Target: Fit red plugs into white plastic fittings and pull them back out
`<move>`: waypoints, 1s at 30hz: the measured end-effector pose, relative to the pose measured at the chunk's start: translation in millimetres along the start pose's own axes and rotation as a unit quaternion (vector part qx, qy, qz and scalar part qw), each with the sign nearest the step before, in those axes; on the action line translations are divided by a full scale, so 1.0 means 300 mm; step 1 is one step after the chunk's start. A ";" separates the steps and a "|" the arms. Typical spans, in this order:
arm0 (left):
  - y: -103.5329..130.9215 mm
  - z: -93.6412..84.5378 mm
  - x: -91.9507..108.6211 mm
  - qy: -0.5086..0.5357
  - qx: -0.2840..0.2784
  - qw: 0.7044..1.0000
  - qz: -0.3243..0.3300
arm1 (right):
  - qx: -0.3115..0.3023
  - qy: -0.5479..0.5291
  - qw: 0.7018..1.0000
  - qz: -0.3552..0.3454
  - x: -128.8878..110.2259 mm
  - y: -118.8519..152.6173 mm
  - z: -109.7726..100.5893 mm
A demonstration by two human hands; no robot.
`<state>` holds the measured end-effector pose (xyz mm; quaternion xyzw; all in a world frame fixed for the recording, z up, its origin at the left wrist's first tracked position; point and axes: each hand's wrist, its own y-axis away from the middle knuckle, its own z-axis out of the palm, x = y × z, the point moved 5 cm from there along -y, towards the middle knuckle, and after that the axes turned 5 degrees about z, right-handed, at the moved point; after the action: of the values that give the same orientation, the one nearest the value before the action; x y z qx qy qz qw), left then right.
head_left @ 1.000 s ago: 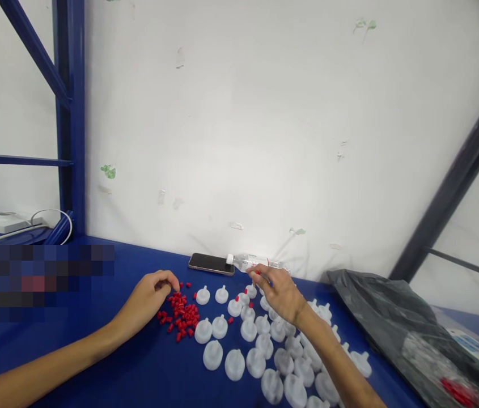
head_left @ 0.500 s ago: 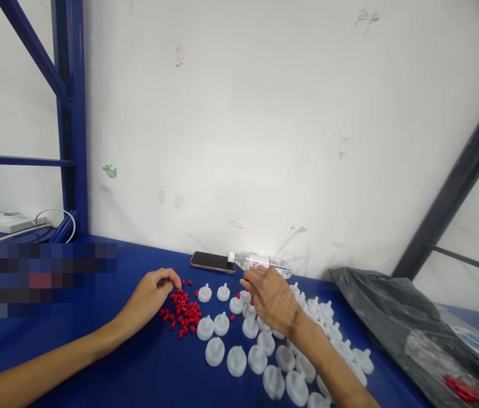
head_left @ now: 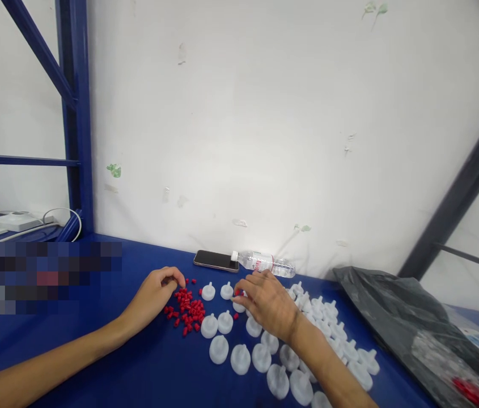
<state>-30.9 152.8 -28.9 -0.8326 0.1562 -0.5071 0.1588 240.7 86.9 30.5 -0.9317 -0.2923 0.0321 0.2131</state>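
Observation:
My left hand is over the far left edge of a pile of small red caps. Its thumb and index finger are curled together in a pinch, and whatever they may hold is hidden. My right hand reaches over the white spouted lids. Its thumb and fingertips close around a red cap at the spout of one white lid, which is partly covered by the fingers. Two bare-spouted lids, a far lid and a nearer lid, stand between the hands.
A phone and a clear water bottle lie along the wall. Several more white lids crowd the right side. Beyond them lies a dark plastic bag. A blue metal post rises at the left.
My right hand has moved left and slightly down, from beside the bottle onto a lid's spout. My left hand stays pinched near the red pile. The view has shifted slightly.

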 end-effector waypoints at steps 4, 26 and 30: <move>0.002 -0.003 0.012 0.000 -0.003 1.000 0.000 | 0.039 -0.063 0.997 0.017 0.012 0.011 -0.022; 0.003 -0.008 0.021 -0.013 0.003 1.000 -0.001 | -0.055 -0.173 0.952 0.247 0.211 0.021 -0.011; 0.002 -0.007 0.017 -0.013 0.004 1.000 -0.001 | -0.063 -0.181 0.950 0.248 0.205 0.023 -0.002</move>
<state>-30.5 149.7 -24.2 -0.8388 0.1517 -0.4965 0.1637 295.5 115.9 32.2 -0.9650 -0.0874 0.2333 0.0824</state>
